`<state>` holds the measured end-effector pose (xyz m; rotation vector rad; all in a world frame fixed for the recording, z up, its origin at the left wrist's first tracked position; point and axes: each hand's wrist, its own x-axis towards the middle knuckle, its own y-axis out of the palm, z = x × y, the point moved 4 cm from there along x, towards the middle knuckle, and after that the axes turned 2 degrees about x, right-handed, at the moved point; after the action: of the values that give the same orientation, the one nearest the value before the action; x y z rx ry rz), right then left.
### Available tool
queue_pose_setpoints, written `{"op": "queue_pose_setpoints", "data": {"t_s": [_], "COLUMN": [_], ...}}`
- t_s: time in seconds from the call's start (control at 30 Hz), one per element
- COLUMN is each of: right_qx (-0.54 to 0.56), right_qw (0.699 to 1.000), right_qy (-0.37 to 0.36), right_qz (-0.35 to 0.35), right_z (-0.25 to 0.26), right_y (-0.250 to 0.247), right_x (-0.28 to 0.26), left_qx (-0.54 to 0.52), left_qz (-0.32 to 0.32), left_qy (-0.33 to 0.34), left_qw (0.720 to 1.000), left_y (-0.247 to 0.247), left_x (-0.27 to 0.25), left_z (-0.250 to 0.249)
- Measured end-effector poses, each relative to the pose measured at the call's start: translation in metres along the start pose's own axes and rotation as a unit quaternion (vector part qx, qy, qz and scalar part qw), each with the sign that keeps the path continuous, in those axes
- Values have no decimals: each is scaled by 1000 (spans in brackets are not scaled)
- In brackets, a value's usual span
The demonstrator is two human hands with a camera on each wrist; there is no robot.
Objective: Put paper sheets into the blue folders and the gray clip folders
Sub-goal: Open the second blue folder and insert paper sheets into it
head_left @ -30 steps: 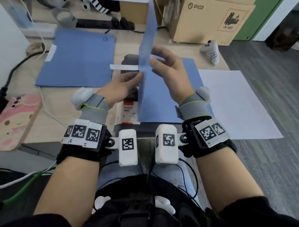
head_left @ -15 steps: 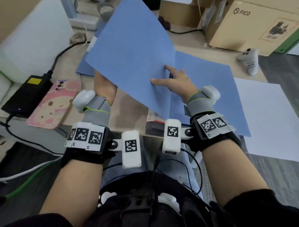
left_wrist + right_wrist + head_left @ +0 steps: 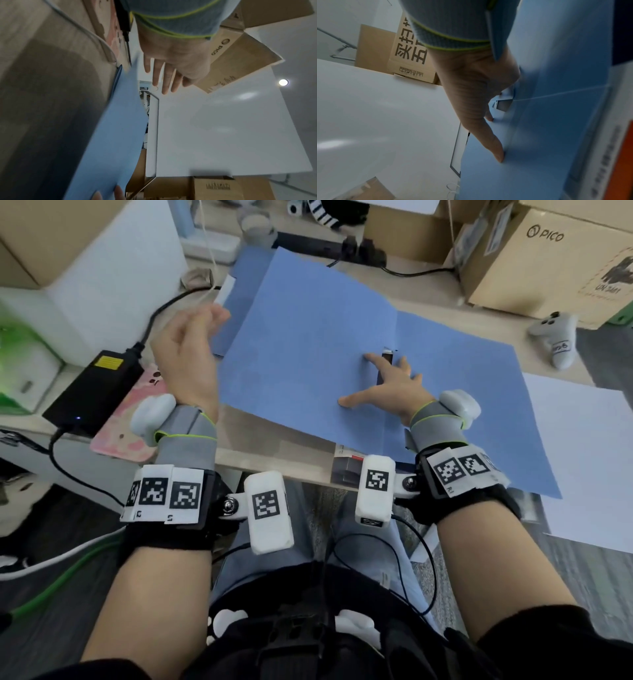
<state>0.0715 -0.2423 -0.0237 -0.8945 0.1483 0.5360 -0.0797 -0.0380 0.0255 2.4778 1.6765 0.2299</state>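
An open blue folder lies spread on the desk, its left cover still a little raised. My right hand presses on it with spread, straight fingers at the fold, where a small dark piece shows through a gap. In the right wrist view the thumb rests flat on the blue folder. My left hand hovers to the left of the cover, fingers straight and holding nothing. A second blue folder lies behind. White paper sheets lie at the right.
A black power adapter and a pink phone case sit at the left desk edge. A PICO cardboard box, a white controller and a power strip stand at the back. A dark box sticks out under the folder.
The folder's cover has swung from upright over to the left and down. My left hand has let go of it and drawn away left. My right hand has settled on the fold.
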Motion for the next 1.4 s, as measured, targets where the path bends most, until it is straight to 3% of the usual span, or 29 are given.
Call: {"op": "queue_pose_setpoints", "data": {"t_s": [0.2, 0.33, 0.43, 0.53, 0.6, 0.73, 0.87, 1.0, 1.2, 1.4], "right_qx": [-47, -51, -55, -21, 50, 168, 290, 311, 246, 54], "right_qw": [999, 998, 997, 997, 996, 982, 954, 947, 964, 991], "right_qy": [1, -28, -53, -69, -65, -37, -16, -38, -98, -121], "right_qz": [-9, -2, -5, -21, -41, -82, -72, -74, -17, 6], "right_z": [6, 10, 11, 4, -3, -23, -34, -37, -35, -27], "right_y": [-3, -14, -23, -27, -29, -39, -41, -40, -36, -27], "right_x": [-2, -5, -7, -5, 0, 8, 10, 11, 11, 19], "left_qx": [148, 230, 321, 404, 446, 534, 571, 589, 590, 602], "left_qz": [138, 240, 330, 443, 478, 460, 448, 446, 447, 450], "left_qy": [44, 76, 87, 91, 108, 123, 107, 109, 107, 113], "left_qw": [978, 940, 883, 795, 749, 698, 679, 666, 664, 650], "left_y": [31, 66, 92, 114, 123, 134, 138, 139, 140, 140], "left_x": [3, -6, -19, -42, -53, -66, -70, -73, -72, -72], "left_z": [11, 28, 35, 45, 52, 65, 80, 88, 90, 95]}}
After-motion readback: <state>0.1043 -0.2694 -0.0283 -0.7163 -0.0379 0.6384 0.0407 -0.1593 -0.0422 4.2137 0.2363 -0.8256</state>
